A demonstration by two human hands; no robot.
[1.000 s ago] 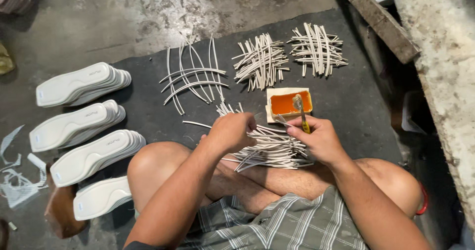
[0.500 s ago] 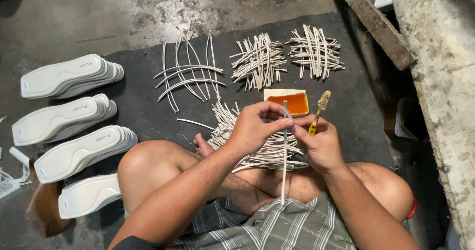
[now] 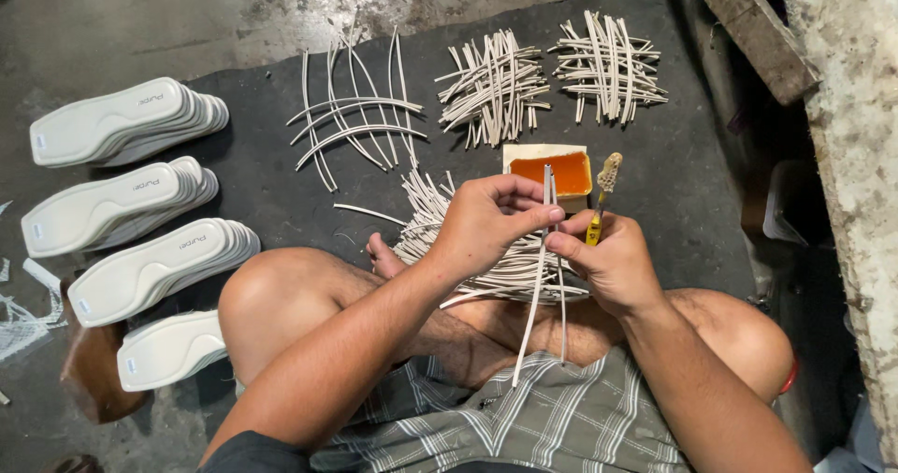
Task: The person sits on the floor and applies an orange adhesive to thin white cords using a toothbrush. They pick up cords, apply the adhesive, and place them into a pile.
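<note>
My left hand (image 3: 491, 220) pinches two thin white strips (image 3: 540, 286) near their upper ends; they hang down over my lap. My right hand (image 3: 608, 262) touches the same strips with its fingertips and also grips a small yellow-handled brush (image 3: 603, 197), bristles up. Just beyond the hands sits a square tub of orange glue (image 3: 552, 170). A loose pile of white strips (image 3: 486, 267) lies under my hands, on the dark mat (image 3: 262, 183) and across my legs.
Two crisscrossed stacks of strips (image 3: 494, 85) (image 3: 608, 66) and a spread of curved strips (image 3: 351, 117) lie farther out. Stacks of white shoe soles (image 3: 122, 122) (image 3: 117, 206) (image 3: 159, 267) (image 3: 168, 347) line the left. A rough concrete wall (image 3: 842, 155) and a wooden plank (image 3: 739, 29) stand on the right.
My left hand picked strips out of the pile and raised them upright. My right hand lifted the brush away from the glue tub and moved in to meet the strips.
</note>
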